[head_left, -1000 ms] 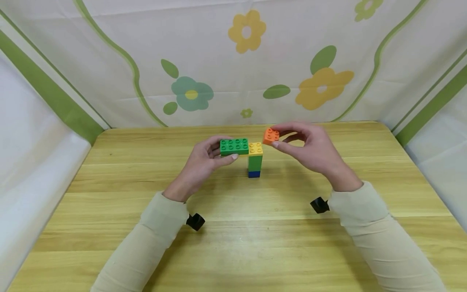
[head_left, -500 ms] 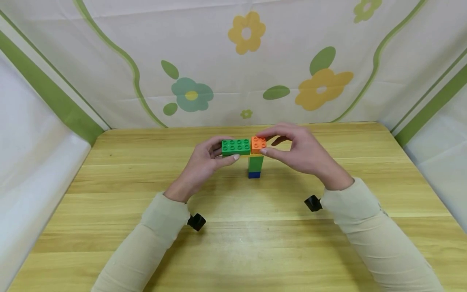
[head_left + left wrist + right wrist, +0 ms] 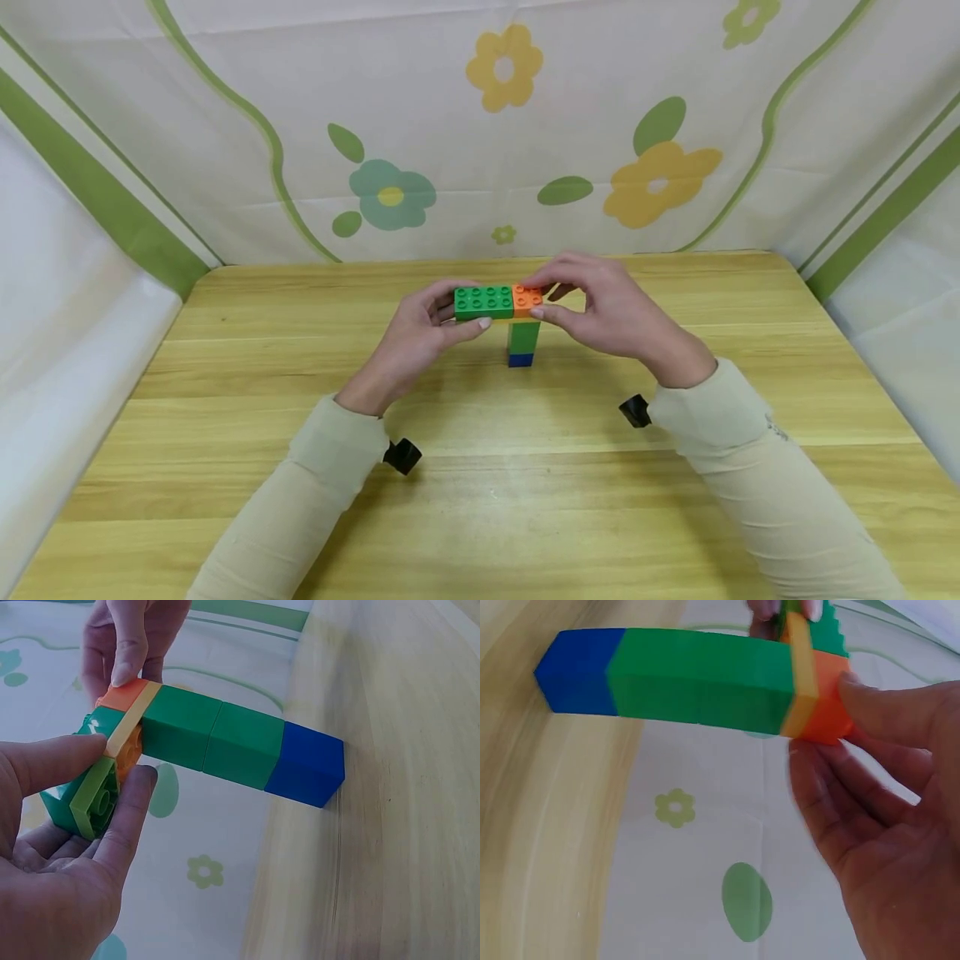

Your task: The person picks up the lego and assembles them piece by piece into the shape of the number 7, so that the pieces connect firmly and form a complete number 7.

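Observation:
A column of blocks stands upright on the table: a blue block (image 3: 521,361) at the foot, green blocks (image 3: 214,739) above it, then a thin yellow plate (image 3: 802,675). On top, a long green brick (image 3: 483,303) reaches out to the left beside a small orange brick (image 3: 527,302), end against end. My left hand (image 3: 420,333) grips the green brick between thumb and fingers. A thin light-green plate (image 3: 94,791) shows under that overhanging end in the left wrist view. With thumb and fingertips, my right hand (image 3: 618,312) pinches the orange brick over the yellow plate.
The wooden table (image 3: 480,517) runs beneath both forearms. Behind it hangs a white flowered curtain (image 3: 442,100), close past the back edge. Black wrist cameras (image 3: 403,456) stick out from both cuffs above the tabletop.
My right hand has brought the orange brick left and set it over the yellow plate, against the green brick's end. My left hand has stayed nearly still on the green brick.

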